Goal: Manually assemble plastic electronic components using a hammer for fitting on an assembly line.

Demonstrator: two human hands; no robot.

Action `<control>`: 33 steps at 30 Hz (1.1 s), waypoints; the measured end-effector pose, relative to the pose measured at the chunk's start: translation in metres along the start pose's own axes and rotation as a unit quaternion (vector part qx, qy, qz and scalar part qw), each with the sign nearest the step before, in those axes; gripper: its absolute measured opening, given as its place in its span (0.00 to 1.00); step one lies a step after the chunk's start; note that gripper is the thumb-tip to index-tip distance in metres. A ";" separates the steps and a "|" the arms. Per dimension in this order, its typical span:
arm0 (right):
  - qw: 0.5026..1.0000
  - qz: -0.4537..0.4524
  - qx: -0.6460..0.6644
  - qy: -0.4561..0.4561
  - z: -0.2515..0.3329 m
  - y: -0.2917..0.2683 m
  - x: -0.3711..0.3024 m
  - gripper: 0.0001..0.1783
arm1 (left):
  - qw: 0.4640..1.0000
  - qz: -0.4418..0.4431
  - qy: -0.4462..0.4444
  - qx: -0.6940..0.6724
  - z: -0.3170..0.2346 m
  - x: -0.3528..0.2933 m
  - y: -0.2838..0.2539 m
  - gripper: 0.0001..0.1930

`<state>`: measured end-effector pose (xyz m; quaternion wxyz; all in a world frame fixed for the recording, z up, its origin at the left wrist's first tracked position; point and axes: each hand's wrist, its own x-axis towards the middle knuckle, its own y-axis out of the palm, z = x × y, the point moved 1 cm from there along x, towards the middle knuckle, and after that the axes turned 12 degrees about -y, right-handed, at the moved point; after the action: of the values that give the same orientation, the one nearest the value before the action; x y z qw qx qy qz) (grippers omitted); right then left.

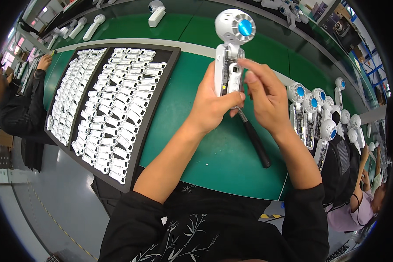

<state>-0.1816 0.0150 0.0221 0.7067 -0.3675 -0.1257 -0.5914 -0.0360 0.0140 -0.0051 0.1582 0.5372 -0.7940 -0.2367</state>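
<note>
Upright in front of me is a white handheld fan (233,27) with a round head and a blue centre. My left hand (209,105) is closed around its handle, thumb across the lower front. Circuitry shows through the handle's open front, where a narrow white cover piece (235,77) with a small dark window sits. My right hand (266,94) is beside the handle, fingers bent and apart, fingertips at or close to the cover's edge; contact is unclear. Below the hands is a black-handled tool (256,144) with a metal shaft; its tip is hidden near my left hand.
A dark tray (172,65) with rows of white cover pieces lies left on the green table (179,153). Several fans (310,102) stand at the right by a black bag (343,161). More fans (94,27) lie across the far side. People work at left and right.
</note>
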 end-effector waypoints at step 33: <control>0.988 0.079 -0.061 0.117 0.044 -0.014 -0.032 0.19 | 0.997 -0.044 0.003 -0.059 -0.017 -0.005 -0.004 0.25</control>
<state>-0.1918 0.0680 0.0387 0.7370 -0.3472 0.0236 -0.5794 -0.0226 0.0140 0.0075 0.1814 0.5619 -0.7537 -0.2887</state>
